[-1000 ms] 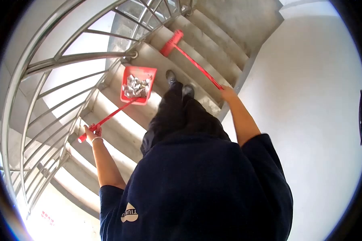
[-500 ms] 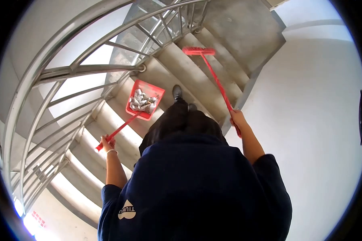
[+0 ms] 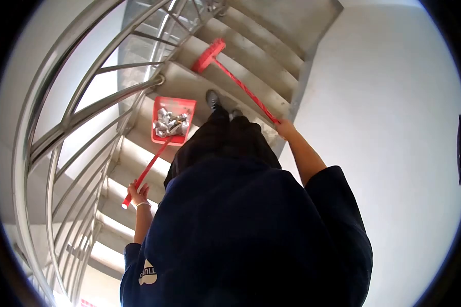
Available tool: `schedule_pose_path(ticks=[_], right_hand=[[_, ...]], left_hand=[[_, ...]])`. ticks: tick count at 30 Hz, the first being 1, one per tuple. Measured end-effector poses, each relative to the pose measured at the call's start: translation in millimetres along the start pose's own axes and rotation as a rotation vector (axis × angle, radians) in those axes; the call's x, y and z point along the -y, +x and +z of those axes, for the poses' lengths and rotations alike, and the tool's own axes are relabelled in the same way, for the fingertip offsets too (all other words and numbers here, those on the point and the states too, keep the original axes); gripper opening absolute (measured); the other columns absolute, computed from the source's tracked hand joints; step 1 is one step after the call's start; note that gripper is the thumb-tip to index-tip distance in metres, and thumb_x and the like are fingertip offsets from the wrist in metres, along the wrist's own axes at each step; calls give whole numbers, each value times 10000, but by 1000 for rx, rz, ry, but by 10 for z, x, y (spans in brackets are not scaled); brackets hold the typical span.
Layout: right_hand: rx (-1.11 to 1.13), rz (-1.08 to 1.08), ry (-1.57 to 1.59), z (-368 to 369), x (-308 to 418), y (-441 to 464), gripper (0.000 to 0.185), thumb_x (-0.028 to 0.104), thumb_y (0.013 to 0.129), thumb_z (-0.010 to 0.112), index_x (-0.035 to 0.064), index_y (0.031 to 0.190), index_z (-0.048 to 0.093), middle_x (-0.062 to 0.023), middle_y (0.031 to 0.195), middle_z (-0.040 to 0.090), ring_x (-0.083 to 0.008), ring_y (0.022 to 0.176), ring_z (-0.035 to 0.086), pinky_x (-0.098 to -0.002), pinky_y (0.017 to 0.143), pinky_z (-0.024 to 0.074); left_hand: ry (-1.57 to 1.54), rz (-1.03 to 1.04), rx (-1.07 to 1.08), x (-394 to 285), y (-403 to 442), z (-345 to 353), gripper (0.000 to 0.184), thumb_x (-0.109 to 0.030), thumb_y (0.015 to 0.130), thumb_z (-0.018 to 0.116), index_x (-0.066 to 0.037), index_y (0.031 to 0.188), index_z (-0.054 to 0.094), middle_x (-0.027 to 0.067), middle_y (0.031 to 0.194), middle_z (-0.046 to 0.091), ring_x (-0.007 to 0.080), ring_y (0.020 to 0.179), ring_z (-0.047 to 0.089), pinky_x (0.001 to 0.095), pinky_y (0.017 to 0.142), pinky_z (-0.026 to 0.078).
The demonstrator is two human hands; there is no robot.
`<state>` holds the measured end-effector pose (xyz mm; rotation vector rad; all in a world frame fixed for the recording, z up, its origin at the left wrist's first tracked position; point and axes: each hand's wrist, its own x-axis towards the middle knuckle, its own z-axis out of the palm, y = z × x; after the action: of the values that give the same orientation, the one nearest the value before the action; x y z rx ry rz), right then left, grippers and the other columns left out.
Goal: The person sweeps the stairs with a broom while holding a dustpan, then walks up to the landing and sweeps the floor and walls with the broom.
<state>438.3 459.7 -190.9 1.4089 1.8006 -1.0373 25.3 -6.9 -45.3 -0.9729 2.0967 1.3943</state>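
A red dustpan [image 3: 173, 106] holds crumpled, silvery and whitish litter [image 3: 170, 123], with a small orange-brown piece among it. My left hand [image 3: 138, 193] is closed round the far end of its red handle, low on the left. Up and to the right, my right hand [image 3: 285, 129] grips the handle end of a red broom [image 3: 241, 85]. The broom's head [image 3: 208, 55] is over a stair at the top centre, tilted. Whether its bristles touch the step cannot be made out.
Concrete stairs [image 3: 251, 43] run across the view under my shoes [image 3: 213, 99]. A curved metal railing [image 3: 79, 120] lines the left side. A pale wall [image 3: 384, 128] rises on the right, with a grey landing [image 3: 287, 18] at the top.
Since half a second ago, the broom head has swung left and down towards the railing side, and my right hand has shifted up and left. The litter remains in the dustpan.
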Motion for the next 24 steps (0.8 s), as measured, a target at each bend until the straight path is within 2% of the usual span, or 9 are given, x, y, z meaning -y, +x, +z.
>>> schedule_pose_path(ticks=[2, 5, 7, 8, 10, 15, 17, 21, 24], right_hand=[[37, 190, 33, -182, -246, -514, 290, 288, 815, 511, 112, 1020, 617, -166, 742, 623, -283, 663, 609, -366, 609, 472], [42, 303, -34, -278, -881, -1016, 286, 282, 813, 509, 134, 1035, 614, -160, 856, 635, -292, 797, 610, -374, 706, 471], [63, 357, -278, -452, -1183, -1214, 280, 272, 805, 492, 163, 1033, 613, -132, 928, 629, -290, 889, 595, -380, 756, 472], [70, 433, -272, -718, -940, -1436, 277, 273, 810, 479, 185, 1037, 611, -112, 950, 626, -287, 905, 587, -384, 762, 469], [-12, 346, -338, -894, -997, -1672, 232, 266, 840, 436, 160, 974, 593, -111, 865, 627, -310, 849, 585, -413, 710, 469], [-47, 297, -364, -861, -1253, -2165, 210, 260, 871, 395, 146, 991, 524, -134, 777, 612, -344, 756, 581, -448, 648, 459], [44, 287, -343, -832, -1254, -2161, 229, 227, 885, 347, 129, 1020, 503, -154, 841, 615, -324, 802, 594, -449, 682, 468], [93, 323, -451, -703, -1391, -1825, 268, 216, 869, 412, 175, 1116, 508, -102, 914, 617, -273, 896, 593, -405, 725, 485], [37, 362, -467, -976, -1642, -1569, 261, 145, 818, 443, 169, 1037, 585, -78, 985, 616, -256, 933, 588, -376, 753, 487]], left_hand=[[32, 9, 9, -26, -5, -44, 362, -366, 826, 524, -132, 1089, 438, 57, 1119, 561, 236, 649, 619, 324, 556, 515], [52, 25, -19, -46, -34, -83, 341, -364, 823, 532, -128, 1057, 458, 57, 1098, 567, 236, 652, 615, 319, 571, 510], [43, 51, -27, -57, 13, -112, 320, -362, 821, 536, -119, 1022, 481, 58, 1074, 575, 236, 652, 611, 315, 575, 506], [2, -7, -4, -72, 100, -184, 304, -368, 819, 543, -107, 970, 505, 60, 1037, 585, 235, 660, 608, 311, 571, 500], [-94, -20, -25, -90, 182, -119, 322, -392, 813, 556, -76, 869, 560, 61, 929, 603, 228, 676, 599, 305, 569, 482], [34, -30, -8, -89, 139, -138, 332, -404, 819, 545, -88, 922, 542, 39, 930, 598, 232, 710, 604, 332, 608, 471], [42, -48, -8, -26, 152, -35, 323, -404, 821, 543, -95, 917, 536, 33, 924, 599, 232, 719, 606, 338, 608, 468], [8, 21, -36, 21, 228, 93, 276, -404, 832, 520, -131, 876, 521, 16, 889, 603, 227, 702, 609, 342, 593, 464], [-48, 20, 10, 57, 445, 118, 316, -408, 837, 511, -118, 963, 508, 44, 850, 604, 249, 691, 618, 343, 571, 503]])
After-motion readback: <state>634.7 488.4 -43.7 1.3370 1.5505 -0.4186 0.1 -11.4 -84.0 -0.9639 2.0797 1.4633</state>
